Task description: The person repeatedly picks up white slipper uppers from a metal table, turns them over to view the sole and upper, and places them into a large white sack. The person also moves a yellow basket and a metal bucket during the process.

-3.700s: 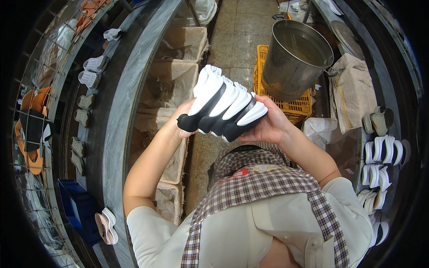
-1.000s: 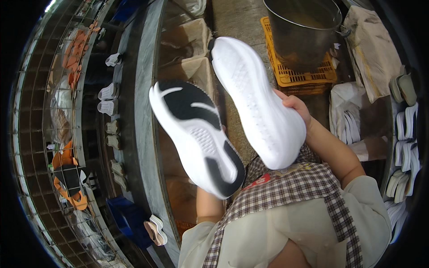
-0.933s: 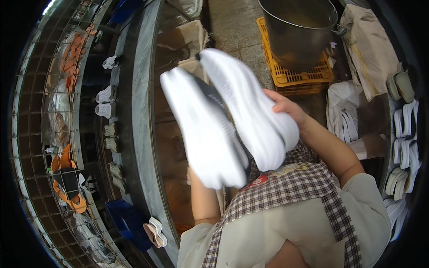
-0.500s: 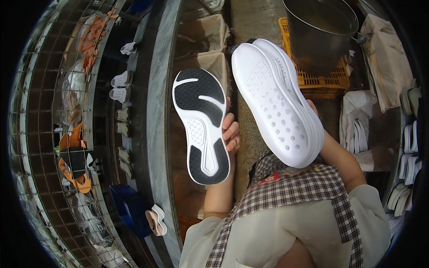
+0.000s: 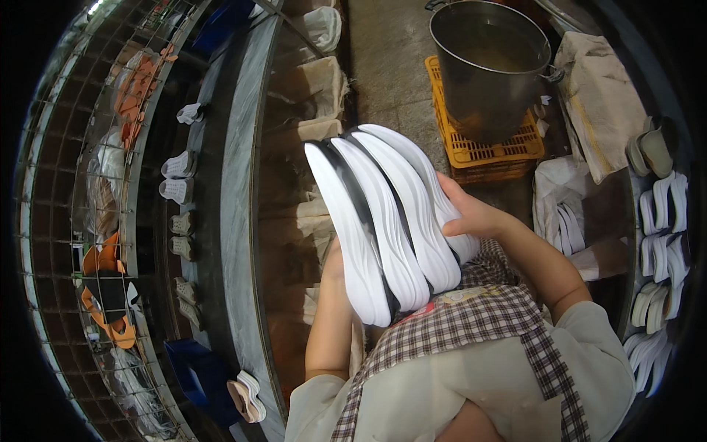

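A stack of several white shoe soles (image 5: 401, 214) with black undersides is held on edge in front of my apron. My right hand (image 5: 471, 210) grips the stack's right side, thumb resting on the outermost sole. Against the left side lies my left hand (image 5: 335, 261), bent round the stack. Its fingers are mostly hidden behind the soles.
A grey ledge (image 5: 236, 214) on the left carries a pair of soles (image 5: 247, 396). Cloth-lined bins (image 5: 320, 88) line its near side. Ahead, a large metal pot (image 5: 486, 81) stands on a yellow crate (image 5: 460, 151). White soles (image 5: 666, 206) fill a rack at right.
The single sole in my left hand has joined the soles from my right, forming one stack. The soles have turned edge-on and moved nearer the middle. My view has shifted a little.
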`<state>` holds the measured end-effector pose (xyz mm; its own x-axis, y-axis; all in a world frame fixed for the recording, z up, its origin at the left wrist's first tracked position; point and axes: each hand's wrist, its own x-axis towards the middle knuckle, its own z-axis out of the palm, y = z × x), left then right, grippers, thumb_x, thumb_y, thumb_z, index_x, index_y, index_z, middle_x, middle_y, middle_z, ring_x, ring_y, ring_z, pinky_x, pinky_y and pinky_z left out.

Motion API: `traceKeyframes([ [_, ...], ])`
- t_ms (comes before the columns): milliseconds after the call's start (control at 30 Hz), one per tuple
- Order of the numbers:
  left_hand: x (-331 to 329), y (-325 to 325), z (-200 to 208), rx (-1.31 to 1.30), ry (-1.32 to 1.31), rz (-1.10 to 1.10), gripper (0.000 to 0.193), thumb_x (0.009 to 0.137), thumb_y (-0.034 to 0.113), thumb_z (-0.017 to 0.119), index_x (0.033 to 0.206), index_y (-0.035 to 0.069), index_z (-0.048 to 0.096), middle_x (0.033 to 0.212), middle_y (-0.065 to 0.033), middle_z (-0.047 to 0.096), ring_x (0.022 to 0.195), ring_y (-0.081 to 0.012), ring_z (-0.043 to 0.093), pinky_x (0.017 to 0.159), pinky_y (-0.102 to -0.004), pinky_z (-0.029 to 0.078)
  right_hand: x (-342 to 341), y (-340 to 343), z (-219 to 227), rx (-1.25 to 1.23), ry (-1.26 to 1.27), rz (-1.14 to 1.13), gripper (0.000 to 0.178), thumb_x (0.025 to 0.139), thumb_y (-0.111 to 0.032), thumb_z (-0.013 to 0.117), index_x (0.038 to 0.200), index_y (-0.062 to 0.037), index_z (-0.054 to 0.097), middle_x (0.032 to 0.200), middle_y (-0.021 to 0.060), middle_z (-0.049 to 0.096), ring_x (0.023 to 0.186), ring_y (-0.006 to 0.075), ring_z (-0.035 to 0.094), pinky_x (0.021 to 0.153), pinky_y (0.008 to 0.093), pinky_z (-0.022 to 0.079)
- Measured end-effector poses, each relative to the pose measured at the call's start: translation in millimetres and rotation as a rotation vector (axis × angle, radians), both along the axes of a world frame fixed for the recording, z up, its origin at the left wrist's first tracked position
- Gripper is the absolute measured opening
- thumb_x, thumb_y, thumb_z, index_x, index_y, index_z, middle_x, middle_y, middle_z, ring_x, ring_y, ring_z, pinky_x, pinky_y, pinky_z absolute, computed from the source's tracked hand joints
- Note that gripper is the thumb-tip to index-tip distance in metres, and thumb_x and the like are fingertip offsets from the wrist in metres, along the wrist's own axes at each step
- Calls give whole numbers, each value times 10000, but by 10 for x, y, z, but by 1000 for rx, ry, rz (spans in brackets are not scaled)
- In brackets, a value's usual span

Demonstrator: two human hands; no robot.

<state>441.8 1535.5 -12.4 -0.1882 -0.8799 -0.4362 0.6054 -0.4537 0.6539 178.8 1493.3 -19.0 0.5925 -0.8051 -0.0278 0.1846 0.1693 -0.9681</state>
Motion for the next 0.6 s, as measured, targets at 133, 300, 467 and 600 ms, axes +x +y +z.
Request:
traceKeyframes([
  [133,-32,28,-41,-222,-147,-152,776,679,34,751,1340,19,346,1205,-89,533,1041,-191,563,873,-332,471,46,27,45,-94,-4,-32,1029,621,-230,821,1409,-17,194,1379,168,352,1293,268,332,1072,401,267],
  [300,2,-3,-1,-567,-355,-437,1071,567,72,864,1421,0,222,1370,-83,401,1242,-193,403,1036,-337,308,75,47,-96,-271,84,-95,1103,482,-175,876,1390,-89,257,1306,120,431,1229,258,406,1041,390,315],
  [467,-12,48,58,-461,-136,-456,1023,605,30,827,1426,-12,218,1455,-103,295,1339,-209,274,1094,-359,192,13,59,-165,-553,93,-171,1139,419,-286,898,1374,-113,302,1319,119,448,1182,299,444,1006,401,342],
  [600,15,94,8,-622,-209,-473,1018,580,5,825,1419,-7,249,1492,-126,222,1378,-237,195,1110,-369,130,22,17,-120,-772,134,-196,1103,399,-316,876,1341,-94,347,1358,114,442,1151,313,468,996,400,349],
])
